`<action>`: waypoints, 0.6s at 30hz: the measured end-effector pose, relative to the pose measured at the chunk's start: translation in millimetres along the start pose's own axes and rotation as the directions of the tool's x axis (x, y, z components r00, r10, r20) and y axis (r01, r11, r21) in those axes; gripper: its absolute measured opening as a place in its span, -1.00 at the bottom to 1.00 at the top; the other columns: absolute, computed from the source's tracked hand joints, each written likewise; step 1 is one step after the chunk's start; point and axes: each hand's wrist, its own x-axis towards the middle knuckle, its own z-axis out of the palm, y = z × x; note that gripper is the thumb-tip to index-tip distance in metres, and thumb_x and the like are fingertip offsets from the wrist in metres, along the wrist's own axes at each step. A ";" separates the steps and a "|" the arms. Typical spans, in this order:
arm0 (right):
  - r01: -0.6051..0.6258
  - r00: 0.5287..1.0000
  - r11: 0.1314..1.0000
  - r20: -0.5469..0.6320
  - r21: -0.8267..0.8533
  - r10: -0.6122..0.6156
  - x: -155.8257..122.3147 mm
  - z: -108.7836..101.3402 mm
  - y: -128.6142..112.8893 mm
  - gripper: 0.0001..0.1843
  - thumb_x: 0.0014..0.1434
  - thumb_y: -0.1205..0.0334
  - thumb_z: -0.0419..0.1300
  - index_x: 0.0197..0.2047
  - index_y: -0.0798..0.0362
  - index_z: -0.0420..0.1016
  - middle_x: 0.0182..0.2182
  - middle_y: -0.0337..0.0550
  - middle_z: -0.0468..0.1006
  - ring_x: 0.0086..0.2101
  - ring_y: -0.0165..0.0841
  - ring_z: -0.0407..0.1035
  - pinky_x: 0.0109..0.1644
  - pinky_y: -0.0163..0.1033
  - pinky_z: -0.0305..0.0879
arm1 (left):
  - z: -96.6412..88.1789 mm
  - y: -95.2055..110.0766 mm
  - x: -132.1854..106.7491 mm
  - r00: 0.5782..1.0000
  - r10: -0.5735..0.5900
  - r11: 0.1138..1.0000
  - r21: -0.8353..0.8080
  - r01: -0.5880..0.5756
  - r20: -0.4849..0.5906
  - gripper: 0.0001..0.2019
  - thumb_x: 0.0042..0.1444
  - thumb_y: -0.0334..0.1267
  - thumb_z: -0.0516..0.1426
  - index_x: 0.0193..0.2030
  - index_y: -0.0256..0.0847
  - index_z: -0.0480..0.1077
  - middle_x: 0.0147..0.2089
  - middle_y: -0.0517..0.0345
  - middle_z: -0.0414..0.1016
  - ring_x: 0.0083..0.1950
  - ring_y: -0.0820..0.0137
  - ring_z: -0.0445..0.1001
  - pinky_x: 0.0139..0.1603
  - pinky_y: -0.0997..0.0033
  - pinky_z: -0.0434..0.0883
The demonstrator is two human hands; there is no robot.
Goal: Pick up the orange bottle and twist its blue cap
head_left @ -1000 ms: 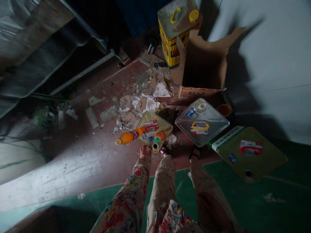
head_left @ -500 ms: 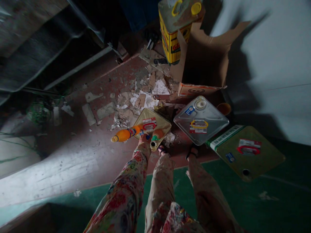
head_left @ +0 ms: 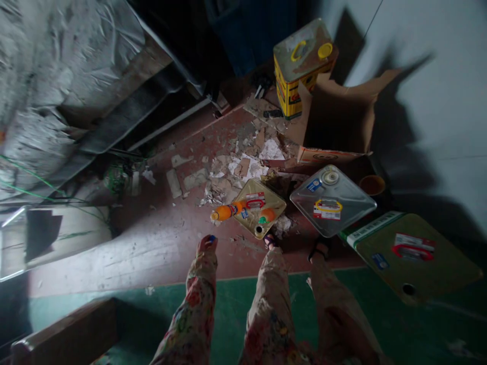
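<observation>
My left hand [head_left: 207, 244], at the end of a floral sleeve, is above the reddish floor with its fingers closed around a small blue thing [head_left: 212, 238] that looks like a cap. Up and to its right is an orange bottle [head_left: 227, 210] with a dark label, lying across the left edge of a gold-coloured tin [head_left: 249, 223]. A smaller orange container with a green top [head_left: 268, 215] rests on the same tin, beside its dark round opening. No contact shows between my hand and the bottle or tin. My right hand is out of view.
A silver tin [head_left: 342, 203] and a green-sided tin [head_left: 418, 274] stand to the right. Behind them are an open cardboard box [head_left: 338, 116] and a yellow tin [head_left: 289, 94]. Torn paper and debris [head_left: 243, 165] litter the floor. A brown box-like object [head_left: 72, 329] is at lower left.
My left hand has moved left and back from the gold-coloured tin, with the small blue thing in it. The bottle and container stay on the tin. The view has shifted left.
</observation>
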 end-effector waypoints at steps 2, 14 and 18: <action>-0.008 1.000 1.000 -0.009 -0.008 0.008 0.7 1.2 2.6 -0.54 -0.11 -0.12 -0.10 -0.31 -0.09 0.48 -0.18 -0.01 0.51 -0.09 -0.01 0.36 0.06 0.02 0.27 | -14.2 15.3 34.5 1.000 0.007 0.999 -0.043 -0.008 -0.027 -0.68 0.00 -0.18 0.11 -0.09 -0.23 0.29 -0.14 0.02 0.41 -0.27 0.42 0.47 -0.40 0.53 0.42; -0.013 0.998 1.000 -0.056 0.025 0.014 2.0 -5.3 -0.8 -0.54 -0.17 -0.13 -0.08 -0.35 -0.11 0.48 -0.19 -0.01 0.52 -0.09 -0.01 0.36 0.05 0.02 0.27 | -5.7 44.9 84.5 0.991 0.127 0.982 0.138 -0.133 0.050 -0.58 -0.15 -0.26 0.20 -0.07 -0.25 0.40 -0.20 -0.01 0.44 -0.32 0.37 0.43 -0.43 0.46 0.41; 0.013 0.997 0.999 -0.073 0.041 -0.010 2.8 -4.4 1.3 -0.56 -0.16 -0.10 -0.05 -0.34 -0.09 0.50 -0.22 -0.05 0.54 -0.11 0.00 0.37 0.05 0.02 0.26 | -8.0 51.1 84.6 0.981 0.166 0.954 0.236 -0.185 0.098 -0.58 -0.08 -0.21 0.17 -0.01 -0.21 0.37 -0.15 0.02 0.44 -0.31 0.38 0.43 -0.34 0.41 0.43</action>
